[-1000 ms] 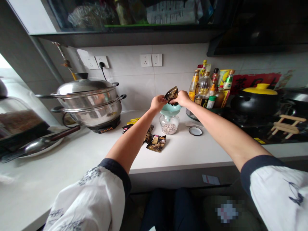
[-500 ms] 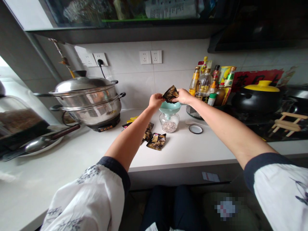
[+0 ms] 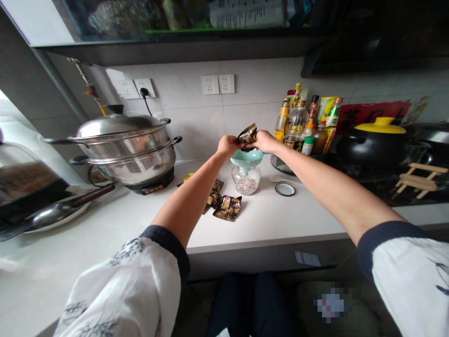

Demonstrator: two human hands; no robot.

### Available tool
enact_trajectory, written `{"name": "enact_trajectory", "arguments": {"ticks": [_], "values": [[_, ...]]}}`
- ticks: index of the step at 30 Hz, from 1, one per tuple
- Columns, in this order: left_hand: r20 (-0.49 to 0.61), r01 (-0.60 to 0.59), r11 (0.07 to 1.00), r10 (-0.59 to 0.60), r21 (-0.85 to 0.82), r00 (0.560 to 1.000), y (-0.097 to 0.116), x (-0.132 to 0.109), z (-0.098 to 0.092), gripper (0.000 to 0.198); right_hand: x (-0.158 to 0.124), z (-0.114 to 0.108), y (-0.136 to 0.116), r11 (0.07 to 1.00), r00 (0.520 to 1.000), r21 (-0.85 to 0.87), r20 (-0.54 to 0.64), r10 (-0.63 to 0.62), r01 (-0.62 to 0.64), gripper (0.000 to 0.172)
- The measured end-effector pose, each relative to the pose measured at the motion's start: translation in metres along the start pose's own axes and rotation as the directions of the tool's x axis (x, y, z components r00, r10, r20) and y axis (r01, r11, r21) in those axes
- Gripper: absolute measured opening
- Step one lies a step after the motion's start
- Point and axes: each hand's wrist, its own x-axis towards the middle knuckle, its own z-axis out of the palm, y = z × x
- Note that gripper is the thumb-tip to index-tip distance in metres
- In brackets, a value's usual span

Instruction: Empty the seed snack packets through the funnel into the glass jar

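Observation:
Between my left hand (image 3: 228,146) and my right hand (image 3: 265,141) is a dark gold-and-black snack packet (image 3: 247,135), with the fingers of both closed on its sides. The packet tilts over a light teal funnel (image 3: 246,158). Below, the funnel sits in the mouth of a clear glass jar (image 3: 238,176), which has small pale bits (image 3: 246,186), perhaps seeds, at the bottom. Another similar packet (image 3: 228,208) lies flat on the counter in front of the jar. More packets (image 3: 214,199) are partly hidden behind my left forearm. The packet's opening is hard to make out.
A round dark-rimmed lid (image 3: 285,189) lies right of the jar. Sauce bottles (image 3: 298,124) stand on a tray behind it. At left are a steel steamer (image 3: 131,150) and a ladle (image 3: 52,213) on a plate. A black pot (image 3: 375,145) and small wooden rack (image 3: 423,180) are at right.
Both hands still hold the packet above the funnel. The packet has turned slightly and sits a bit flatter between the fingers. The view has shifted a little.

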Motion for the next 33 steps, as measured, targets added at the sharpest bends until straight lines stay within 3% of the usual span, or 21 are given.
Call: {"name": "enact_trajectory", "arguments": {"ticks": [9, 18, 28, 33], "values": [[-0.022, -0.029, 0.982, 0.034, 0.188, 0.999, -0.002, 0.003, 0.002, 0.026, 0.004, 0.004, 0.003, 0.993, 0.999, -0.112, -0.012, -0.043, 0.042, 0.026], [0.004, 0.024, 1.0, -0.024, -0.012, 1.0, -0.009, 0.006, 0.013, 0.018, 0.003, 0.004, 0.011, 1.0, 0.998, 0.008, -0.068, 0.011, -0.011, 0.036], [-0.024, -0.022, 0.989, 0.026, 0.145, 0.999, -0.001, -0.001, 0.012, 0.017, 0.005, 0.006, 0.009, 0.996, 0.999, -0.082, -0.044, 0.016, -0.02, 0.037], [0.016, -0.038, 0.981, 0.035, 0.188, 0.999, -0.001, 0.001, 0.015, 0.017, 0.006, 0.008, 0.013, 0.994, 0.999, -0.106, -0.047, -0.015, 0.01, 0.036]]}}
